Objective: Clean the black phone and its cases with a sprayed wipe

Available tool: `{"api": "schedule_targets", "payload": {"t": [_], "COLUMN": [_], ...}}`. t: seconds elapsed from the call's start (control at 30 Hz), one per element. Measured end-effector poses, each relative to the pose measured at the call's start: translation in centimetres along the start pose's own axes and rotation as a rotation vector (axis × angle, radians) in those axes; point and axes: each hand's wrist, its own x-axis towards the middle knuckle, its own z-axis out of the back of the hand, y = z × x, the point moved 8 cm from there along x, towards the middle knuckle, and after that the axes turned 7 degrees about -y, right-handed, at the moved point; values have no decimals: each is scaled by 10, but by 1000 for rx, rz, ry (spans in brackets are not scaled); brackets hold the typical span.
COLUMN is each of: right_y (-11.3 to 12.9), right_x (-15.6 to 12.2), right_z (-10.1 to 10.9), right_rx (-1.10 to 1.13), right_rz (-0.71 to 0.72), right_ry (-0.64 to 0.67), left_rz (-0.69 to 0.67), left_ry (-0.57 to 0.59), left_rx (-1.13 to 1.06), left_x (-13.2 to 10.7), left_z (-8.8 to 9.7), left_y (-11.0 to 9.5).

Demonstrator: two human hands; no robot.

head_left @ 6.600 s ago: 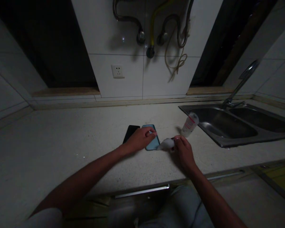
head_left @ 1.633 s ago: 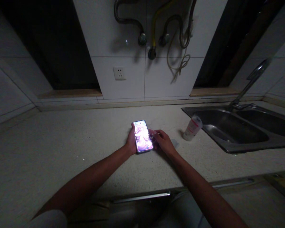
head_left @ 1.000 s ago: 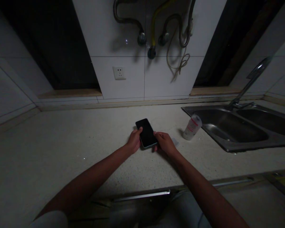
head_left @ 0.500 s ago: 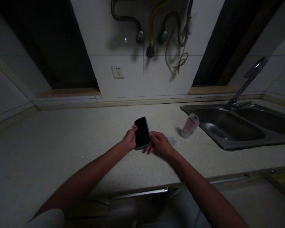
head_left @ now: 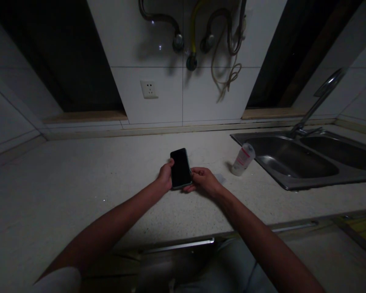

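Note:
A black smartphone with a teal edge lies nearly upright on the speckled countertop, its screen dark. My left hand grips its left edge with the fingers around the side. My right hand presses against its lower right edge, with the fingertips touching the phone. The phone's back is hidden. A small translucent sheet lies just beyond my right hand.
A white-and-pink plastic bottle stands by a double steel sink with a tall faucet. Behind are a tiled wall, a wall socket and hanging hoses. My legs are below the counter edge.
The phone's lit screen has gone dark, and the phone has turned from tilted to nearly upright. The cloth and the second dark phone seen earlier no longer show.

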Motion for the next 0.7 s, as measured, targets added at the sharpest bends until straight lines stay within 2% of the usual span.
{"api": "schedule_targets", "payload": {"t": [0.23, 0.4, 0.57, 0.7], "right_y": [1, 2, 6, 5], "right_x": [3, 2, -3, -4], "right_z": [0, 3, -7, -10], "right_rx": [0, -40, -14, 1], "right_rz": [53, 85, 136, 150], "right_ry": [0, -47, 34, 57], "left_rz": [-19, -13, 48, 36], "left_ry": [-72, -47, -13, 39], "left_rx": [35, -33, -35, 26], "left_x": [-4, -1, 2, 1], "left_z": [3, 2, 1, -4], "left_y": [2, -1, 0, -2]}}
